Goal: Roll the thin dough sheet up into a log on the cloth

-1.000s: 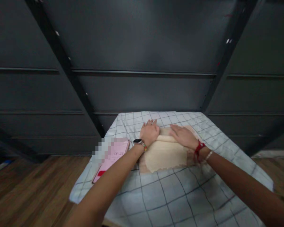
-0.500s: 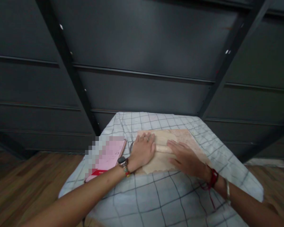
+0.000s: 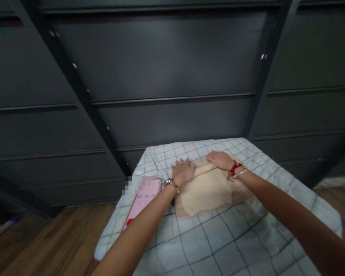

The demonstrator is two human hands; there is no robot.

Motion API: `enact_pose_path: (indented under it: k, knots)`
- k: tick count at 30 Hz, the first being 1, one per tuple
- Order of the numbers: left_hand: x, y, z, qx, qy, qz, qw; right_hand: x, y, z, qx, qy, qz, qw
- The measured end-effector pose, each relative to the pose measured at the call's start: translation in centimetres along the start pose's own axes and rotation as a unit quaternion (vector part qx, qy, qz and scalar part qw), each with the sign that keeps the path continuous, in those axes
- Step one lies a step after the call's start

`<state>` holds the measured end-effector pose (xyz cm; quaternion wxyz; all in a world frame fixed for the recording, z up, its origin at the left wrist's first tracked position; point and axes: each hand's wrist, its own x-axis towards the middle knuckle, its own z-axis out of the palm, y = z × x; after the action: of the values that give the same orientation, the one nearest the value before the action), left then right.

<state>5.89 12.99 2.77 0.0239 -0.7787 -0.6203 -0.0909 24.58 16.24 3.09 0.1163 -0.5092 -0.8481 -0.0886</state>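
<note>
the left hand [image 3: 183, 171] lay palm down with its fingers stretched flat and apart, pressing on the left end of a pale roll [image 3: 202, 167]; it gripped nothing. the right hand [image 3: 220, 159] lay the same way, flat and unclenched, on the roll's right end, a little farther from the person. the roll ran between the two hands at a slight slant, and whether it was a pin or a rolled-up edge of the sheet could not be told.

just nearer than the roll spread a thin cream dough sheet [image 3: 207, 189], touching it along its far edge. the sheet rested on a brown board [image 3: 243, 191], which showed at the right and near edges.

a watch with a beaded band [image 3: 171, 183] sat on the left wrist, a red thread [image 3: 232, 169] and a thin silver bangle [image 3: 240, 173] on the right.

the board lay on a white checked cloth [image 3: 218, 237]. a pink phone [image 3: 143, 197] lay on the cloth just left of the left wrist, screen up. behind stood a dark panelled wall [image 3: 172, 69], with wooden floor [image 3: 54, 237] at the left.
</note>
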Motion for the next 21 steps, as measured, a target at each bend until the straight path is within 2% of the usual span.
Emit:
enact_pose_path:
  k: [2,5,7,9,11,13,14,17,19,21]
  knots:
    - [-2.2,0.5,0.9,0.009,0.009,0.016,1.0,-2.1,0.3,0.3,0.01,-0.003,0.003,1.0]
    - [-4.9,1.1,2.3,0.015,0.057,0.062,0.996,-6.5,0.3,0.9,0.01,0.0,-0.012,1.0]
    - [-5.2,1.1,3.0,0.015,0.089,0.086,0.992,-8.9,0.0,1.3,-0.006,0.025,-0.03,0.999]
    - [-3.8,0.8,3.3,0.003,0.09,0.096,0.991,-9.6,-0.3,1.7,-0.025,0.037,-0.025,0.999]
    - [-1.1,0.5,3.2,-0.019,0.046,0.086,0.995,-8.3,-0.2,1.7,-0.034,0.021,-0.002,0.999]
    - [2.1,0.4,2.9,-0.041,-0.017,0.048,0.998,-5.5,0.3,1.6,-0.033,-0.011,0.02,0.999]
    - [3.7,0.4,2.8,-0.048,-0.032,0.024,0.998,-3.8,0.7,1.5,-0.038,-0.027,0.029,0.998]
    - [7.4,0.3,2.6,-0.062,-0.04,-0.017,0.997,0.8,2.1,1.5,-0.069,-0.056,0.031,0.996]
    - [8.7,0.1,2.7,-0.063,-0.028,-0.021,0.997,2.8,2.8,1.6,-0.08,-0.075,0.025,0.994]
    - [9.4,-0.2,2.7,-0.059,-0.013,-0.021,0.998,4.0,3.3,1.8,-0.072,-0.068,0.035,0.994]
